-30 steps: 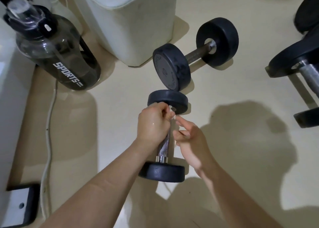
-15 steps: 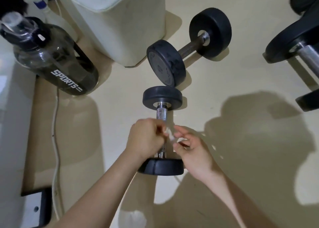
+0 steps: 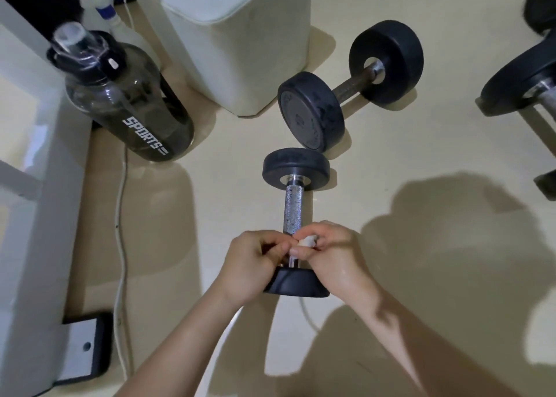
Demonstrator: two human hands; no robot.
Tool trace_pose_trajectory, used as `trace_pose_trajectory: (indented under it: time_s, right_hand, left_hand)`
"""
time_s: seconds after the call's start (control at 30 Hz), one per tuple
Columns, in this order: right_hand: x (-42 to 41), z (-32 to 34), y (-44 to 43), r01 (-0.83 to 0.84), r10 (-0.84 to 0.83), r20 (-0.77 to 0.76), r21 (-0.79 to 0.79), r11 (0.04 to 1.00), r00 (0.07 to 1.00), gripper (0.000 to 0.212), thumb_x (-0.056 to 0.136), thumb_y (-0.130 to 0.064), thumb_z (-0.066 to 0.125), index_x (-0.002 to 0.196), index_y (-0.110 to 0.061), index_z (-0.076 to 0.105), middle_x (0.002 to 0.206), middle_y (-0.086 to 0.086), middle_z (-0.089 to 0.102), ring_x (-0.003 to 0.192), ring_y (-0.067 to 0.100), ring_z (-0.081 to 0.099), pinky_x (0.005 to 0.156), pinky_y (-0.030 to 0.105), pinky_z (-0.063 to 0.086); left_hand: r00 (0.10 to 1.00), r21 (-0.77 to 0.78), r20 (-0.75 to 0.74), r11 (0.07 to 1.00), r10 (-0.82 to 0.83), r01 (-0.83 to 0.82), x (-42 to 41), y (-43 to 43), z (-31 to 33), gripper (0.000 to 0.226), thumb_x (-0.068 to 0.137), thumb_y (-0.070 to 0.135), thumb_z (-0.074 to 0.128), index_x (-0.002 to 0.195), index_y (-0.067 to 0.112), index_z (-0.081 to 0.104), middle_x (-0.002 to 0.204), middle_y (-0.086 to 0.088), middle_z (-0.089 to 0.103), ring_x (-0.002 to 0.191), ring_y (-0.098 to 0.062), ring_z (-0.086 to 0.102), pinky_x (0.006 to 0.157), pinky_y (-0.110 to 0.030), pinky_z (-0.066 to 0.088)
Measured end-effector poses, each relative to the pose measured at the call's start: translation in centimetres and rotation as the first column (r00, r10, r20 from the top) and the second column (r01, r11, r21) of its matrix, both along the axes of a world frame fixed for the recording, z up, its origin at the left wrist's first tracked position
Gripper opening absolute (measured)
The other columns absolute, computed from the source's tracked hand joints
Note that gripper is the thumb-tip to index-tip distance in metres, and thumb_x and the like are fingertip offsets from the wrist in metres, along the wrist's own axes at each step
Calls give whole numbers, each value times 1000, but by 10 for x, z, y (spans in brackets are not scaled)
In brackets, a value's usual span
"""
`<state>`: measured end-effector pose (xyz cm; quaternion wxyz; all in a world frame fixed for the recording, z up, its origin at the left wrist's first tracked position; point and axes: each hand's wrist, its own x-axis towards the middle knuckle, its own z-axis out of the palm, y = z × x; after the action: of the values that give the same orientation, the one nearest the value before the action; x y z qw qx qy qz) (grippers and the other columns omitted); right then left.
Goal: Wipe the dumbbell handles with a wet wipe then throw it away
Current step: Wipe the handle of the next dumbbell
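Left hand [image 3: 251, 264] and right hand [image 3: 337, 258], raised from the lower edge on bare forearms, meeting knuckle to knuckle over the near end of the dumbbell [image 3: 296, 168]. Right hand closed, thumb and curled fingers pinching a small crumpled white wet wipe [image 3: 308, 241] against the lower part of the handle [image 3: 293, 207]. Left hand likewise curled, fingertips at the same spot on the handle; whether gripping the bar, the wipe or nothing, not discernible. Damp sheen on the back of the right hand.

Dumbbell lying flat on a smooth cream floor [image 3: 436, 144], pointing away from the wearer: knurled bright-metal bar, cylindrical, between two thick round matte black plates, the near plate partly hidden beneath both wrists.

Just beyond the far plate, a second dumbbell [image 3: 311, 113], larger, with a dull brownish bar and scuffed black discs. To the left, a smoky translucent bottle [image 3: 135, 110] marked SPORTS, a boxy off-white bin [image 3: 249, 50] and a pale cable [image 3: 121, 246] along the floor.
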<state>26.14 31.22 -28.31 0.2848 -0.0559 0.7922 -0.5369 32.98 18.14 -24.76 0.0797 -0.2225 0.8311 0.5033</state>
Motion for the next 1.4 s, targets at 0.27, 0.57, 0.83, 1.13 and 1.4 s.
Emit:
trace_pose_trajectory:
  time_s: [0.27,0.57,0.83,1.13,1.4]
  right_hand:
    - [-26,5,-9,129,-130,-11,-41,991,992,13,74,-13,76,69,-20,67,59,-5,58,54,9,49,58,21,40]
    - [-33,14,-8,92,-91,-39,40,995,995,12,74,-23,76,68,-20,66,62,-2,63,59,17,56,63,32,48]
    - [-30,14,-2,-93,111,-101,170,981,989,17,74,-13,76,63,-20,65,51,-11,54,46,2,48,54,16,38]
    - [-30,13,-14,-75,106,-182,170,983,977,15,76,-22,75,67,-25,63,57,-16,50,54,2,45,62,21,35]
    - [-47,17,-20,-110,149,-269,155,982,951,10,72,-15,78,66,-20,71,66,-15,55,59,-3,50,62,14,35]
  left_hand:
    - [958,34,-201,979,202,-200,52,21,-11,23,77,47,60,93,34,71,105,15,63,105,-5,58,84,-10,39]
    - [935,85,-236,964,264,-251,51,29,-9,18,80,40,62,93,32,71,102,13,65,101,-7,61,83,-10,41]
    - [937,120,-211,959,279,-258,49,28,-2,16,78,27,68,93,24,73,102,13,67,102,-5,62,85,-10,42]
    - [940,138,-161,950,299,-279,48,24,-2,16,75,27,68,91,26,73,100,19,67,101,-3,61,84,-11,43]
    - [937,125,-156,947,312,-295,47,32,2,24,69,39,71,93,33,72,107,13,66,106,-5,59,85,-11,41]
